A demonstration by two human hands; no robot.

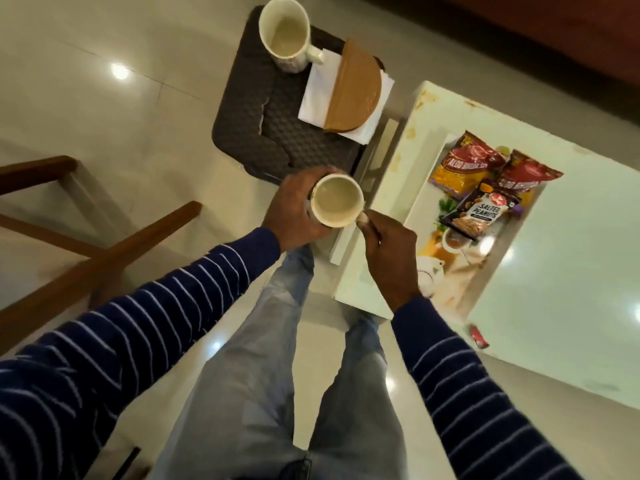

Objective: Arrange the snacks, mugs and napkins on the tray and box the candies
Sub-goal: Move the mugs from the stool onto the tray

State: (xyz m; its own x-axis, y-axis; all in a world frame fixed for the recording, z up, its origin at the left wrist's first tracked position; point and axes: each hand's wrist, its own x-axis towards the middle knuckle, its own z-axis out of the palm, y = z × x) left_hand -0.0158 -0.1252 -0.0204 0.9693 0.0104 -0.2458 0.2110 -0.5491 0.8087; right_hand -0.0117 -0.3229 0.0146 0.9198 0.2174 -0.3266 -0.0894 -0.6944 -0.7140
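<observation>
1. Cream glazed ceramic mug (336,205), round, smooth-walled, empty; we hold it in the air between the stool and the table, near frame centre.
2. Left hand (294,211): our fingers curl round the mug's body from its nine o'clock side.
3. Right hand (389,252): our fingertips pinch the mug's small handle at its four o'clock; the rest of the fingers are folded in.
4. Second cream ceramic mug (285,32), same shape, empty, tilted in view, standing on the stool at twelve o'clock of the held mug.
5. Dark woven-textured plastic stool (242,109), square with rounded corners, bearing item 4 and items 6 and 7.
6. White folded paper napkins (317,95), a flat stack, just beside the second mug's handle.
7. Tan semicircular holder (353,88), matte, lying over the napkins.
8. White rectangular printed tray (429,209) on the glossy white table (571,271), at three o'clock; it holds two red-and-yellow foil snack packets (460,164) and a dark salted-peanuts packet (481,211), overlapping.
</observation>
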